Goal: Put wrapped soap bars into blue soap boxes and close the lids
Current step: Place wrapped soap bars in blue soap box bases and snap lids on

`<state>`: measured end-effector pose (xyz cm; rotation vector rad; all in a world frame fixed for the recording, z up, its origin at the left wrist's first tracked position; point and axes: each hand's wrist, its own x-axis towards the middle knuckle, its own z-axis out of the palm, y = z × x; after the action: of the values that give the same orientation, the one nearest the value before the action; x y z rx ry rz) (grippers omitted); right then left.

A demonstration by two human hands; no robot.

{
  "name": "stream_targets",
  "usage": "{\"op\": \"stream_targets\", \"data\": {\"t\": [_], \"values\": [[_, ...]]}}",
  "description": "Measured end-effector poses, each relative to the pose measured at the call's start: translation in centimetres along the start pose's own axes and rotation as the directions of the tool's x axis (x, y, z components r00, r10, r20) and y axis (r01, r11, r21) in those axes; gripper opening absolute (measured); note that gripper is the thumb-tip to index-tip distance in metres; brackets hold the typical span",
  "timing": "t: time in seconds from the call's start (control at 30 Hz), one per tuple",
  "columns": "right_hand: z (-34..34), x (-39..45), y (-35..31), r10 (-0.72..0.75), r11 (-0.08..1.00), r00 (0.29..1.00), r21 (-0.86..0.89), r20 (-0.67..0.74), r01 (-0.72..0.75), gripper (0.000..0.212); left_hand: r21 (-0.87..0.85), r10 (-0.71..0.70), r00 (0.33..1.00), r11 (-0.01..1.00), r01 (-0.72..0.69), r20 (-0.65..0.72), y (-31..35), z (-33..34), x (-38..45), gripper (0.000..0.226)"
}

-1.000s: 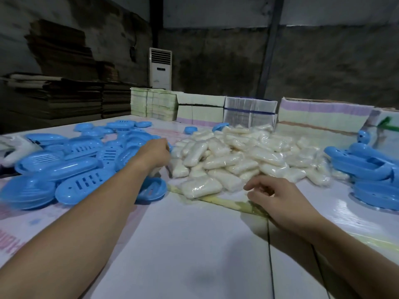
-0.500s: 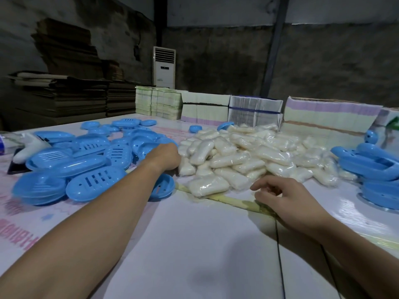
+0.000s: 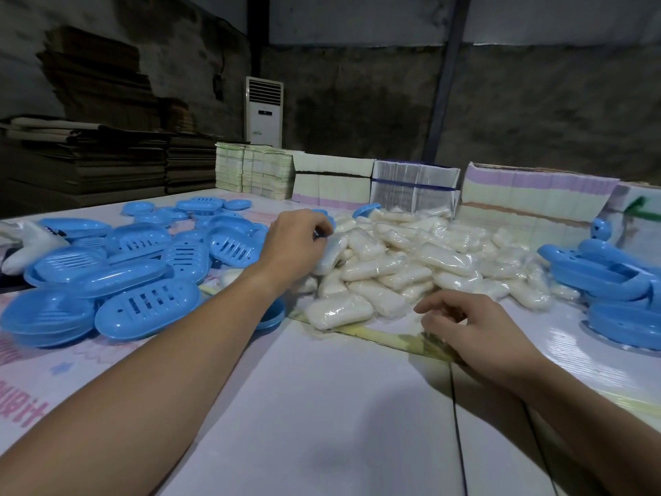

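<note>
Soap bars point(image 3: 411, 259) heaped between hands: left point(image 3: 293, 245) pinches one, right point(image 3: 475, 327) loosely curled.

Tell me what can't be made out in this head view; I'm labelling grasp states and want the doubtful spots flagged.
- Left hand: fingertips curl away behind its back, so whether it grips a wrapped white soap bar or blue plastic is unclear.
- Right hand: fingers loosely curled; their undersides are hidden.
- Blue plastic soap boxes at right: cut off by the frame edge.

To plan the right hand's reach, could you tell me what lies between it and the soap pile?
Bare table; right hand, wrapped soap pile, head view.
</note>
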<state>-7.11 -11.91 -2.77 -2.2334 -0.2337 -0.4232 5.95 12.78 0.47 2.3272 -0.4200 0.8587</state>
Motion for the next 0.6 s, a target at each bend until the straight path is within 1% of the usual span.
{"op": "stream_targets", "data": {"t": [0.1, 0.17, 0.23, 0.37, 0.43, 0.53, 0.6], "values": [[-0.4, 0.1, 0.1, 0.019, 0.999, 0.999, 0.031, -0.041, -0.017, 0.016, -0.234, 0.186, 0.979, 0.958, -0.163, 0.078, 2.8, 0.1, -1.3, 0.035], [-0.7, 0.3, 0.2, 0.029, 0.999, 0.996, 0.044, -0.085, -0.025, 0.016, -0.281, 0.305, 0.942, 0.925, -0.257, 0.141, 4.4, 0.5, -2.4, 0.039], [-1.0, 0.4, 0.3, 0.033, 0.998, 0.989, 0.057, -0.141, -0.026, 0.018, -0.285, 0.386, 0.902, 0.902, -0.325, 0.192, 5.5, 0.9, -3.4, 0.039], [-2.0, 0.7, 0.5, 0.046, 0.997, 0.954, 0.079, -0.297, -0.024, 0.022, -0.322, 0.444, 0.852, 0.879, -0.352, 0.279, 6.5, 1.0, -4.6, 0.030], [-2.5, 0.8, 0.6, 0.067, 0.995, 0.931, 0.096, -0.359, -0.035, 0.024, -0.357, 0.456, 0.830, 0.870, -0.340, 0.320, 6.6, 1.0, -4.7, 0.032], [-3.1, 0.8, 0.9, 0.085, 0.994, 0.916, 0.101, -0.392, -0.049, 0.025, -0.402, 0.489, 0.792, 0.851, -0.339, 0.366, 6.9, 1.2, -5.1, 0.037], [-3.3, 0.8, 1.1, 0.089, 0.994, 0.918, 0.087, -0.388, -0.060, 0.024, -0.438, 0.506, 0.752, 0.840, -0.320, 0.422, 7.2, 1.5, -5.5, 0.032]]}}
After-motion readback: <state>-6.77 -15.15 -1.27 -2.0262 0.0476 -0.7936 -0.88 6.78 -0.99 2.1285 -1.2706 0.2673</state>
